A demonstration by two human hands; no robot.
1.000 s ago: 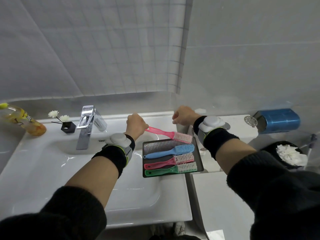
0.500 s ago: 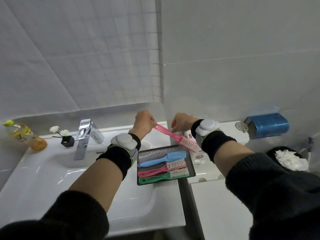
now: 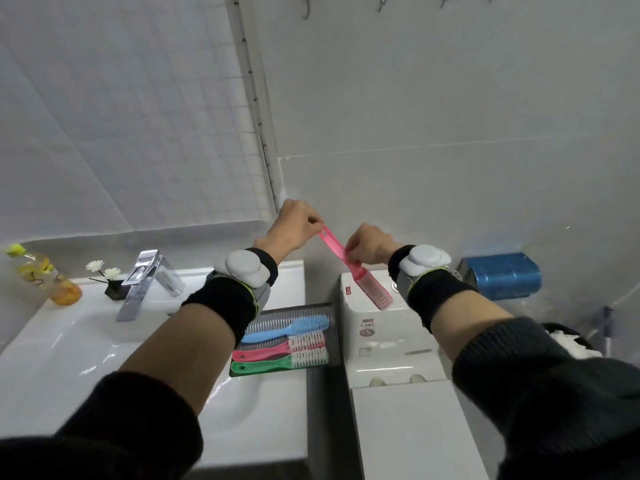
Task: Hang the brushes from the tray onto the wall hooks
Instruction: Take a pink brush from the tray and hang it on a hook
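Observation:
A pink brush hangs in the air above the toilet tank, bristle end down and to the right. My left hand pinches the tip of its handle, by the hanging hole. My right hand grips the handle's middle. Below them, a dark tray rests on the sink's right edge and holds three brushes: a blue brush, a second pink brush and a green brush. Several metal wall hooks show at the top edge of the frame, far above both hands.
A white sink with a chrome tap lies to the left, with an orange bottle and a small flower pot. A white toilet tank stands right of the tray. A blue paper holder is on the right wall, a bin with tissue below it.
The pink brush has been lifted from above the tray and moved right over the toilet tank. My right hand has taken hold of its handle. My view has tilted up, revealing the hooks.

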